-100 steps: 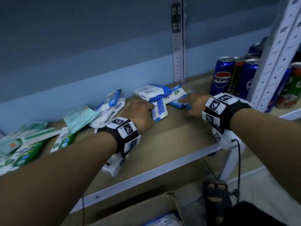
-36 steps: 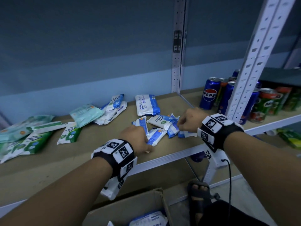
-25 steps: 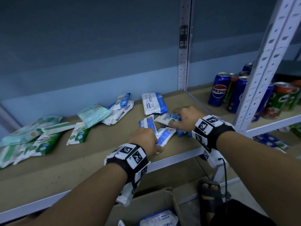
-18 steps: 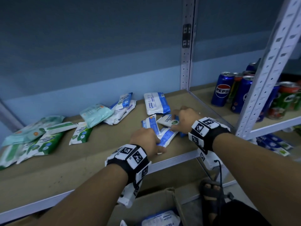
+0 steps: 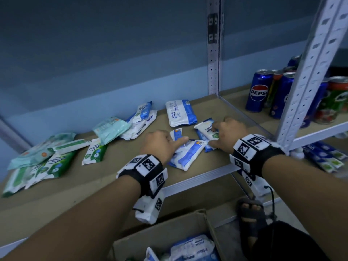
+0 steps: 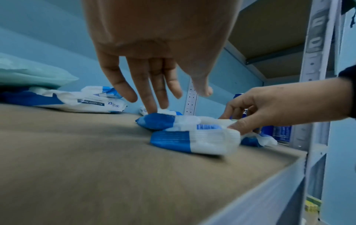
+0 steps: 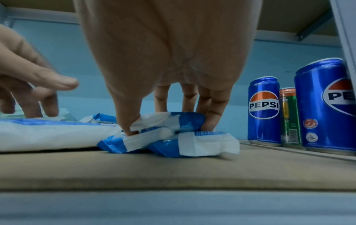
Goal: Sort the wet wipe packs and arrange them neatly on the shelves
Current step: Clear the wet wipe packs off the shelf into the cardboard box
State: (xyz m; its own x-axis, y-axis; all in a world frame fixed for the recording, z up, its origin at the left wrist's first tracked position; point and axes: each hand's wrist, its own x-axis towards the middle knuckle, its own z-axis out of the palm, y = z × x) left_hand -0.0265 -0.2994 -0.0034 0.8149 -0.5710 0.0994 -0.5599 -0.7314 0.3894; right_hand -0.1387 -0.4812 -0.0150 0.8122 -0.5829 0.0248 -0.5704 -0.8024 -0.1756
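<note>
Several blue-and-white wet wipe packs lie bunched near the front right of the brown shelf [image 5: 113, 178]. My left hand [image 5: 170, 140] reaches over them with straight fingers [image 6: 152, 97]; the fingertips touch a small blue-ended pack [image 6: 158, 121], also seen as the small pack [image 5: 177, 135]. A longer pack [image 5: 186, 155] lies under its thumb side. My right hand [image 5: 216, 134] pinches a white-and-blue pack [image 7: 169, 120] between thumb and fingers and holds it on top of two other packs [image 7: 204, 144].
A bigger blue-white pack [image 5: 180, 113] lies further back. Teal [image 5: 111, 129] and green packs [image 5: 54, 162] spread to the left. Pepsi cans [image 5: 259, 91] stand on the neighbouring shelf behind a perforated upright [image 5: 308, 72]. A cardboard box [image 5: 169, 238] with more packs sits below.
The blue-white packs were dragged from the shelf's back toward the front edge. Since half a second ago my right hand has closed on the top pack and my left fingers have stretched out.
</note>
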